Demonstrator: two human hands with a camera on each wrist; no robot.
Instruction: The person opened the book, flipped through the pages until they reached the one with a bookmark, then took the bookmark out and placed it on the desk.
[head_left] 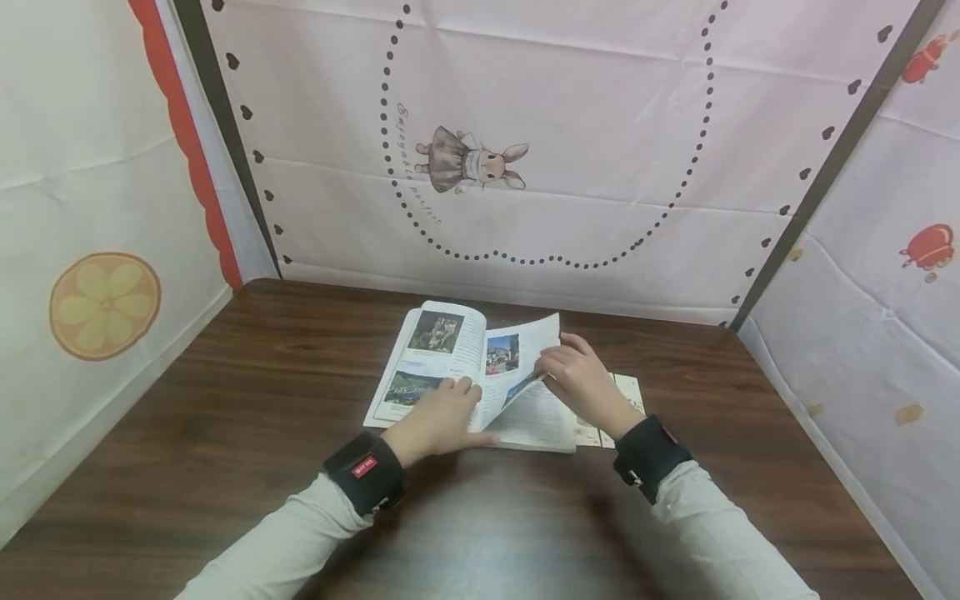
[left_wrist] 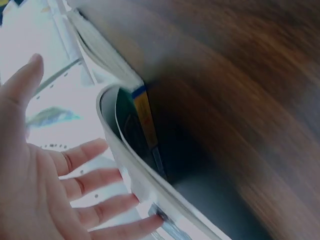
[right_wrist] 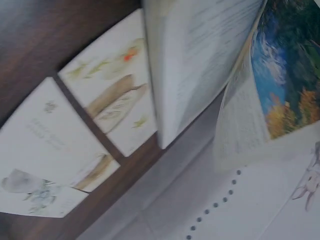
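An open book [head_left: 465, 350] with photos and printed text lies on the dark wood table. My left hand [head_left: 442, 417] rests over its lower middle, fingers on the left page and thumb stretched toward the right side. In the left wrist view the fingers of the left hand [left_wrist: 90, 195] are extended against the curved page edge. At the book's right, my right hand [head_left: 581, 375] pinches the outer edge of a raised page [head_left: 536, 337]. That page, with a colourful photo, stands lifted in the right wrist view, where the hand itself is out of sight.
Illustrated cards [head_left: 626, 392] lie partly under the book's right side; the right wrist view shows these cards [right_wrist: 55, 145] beside the pages. Printed cloth [head_left: 570, 167] with a rabbit picture hangs behind the table [head_left: 300, 358], and more cloth hangs at both sides.
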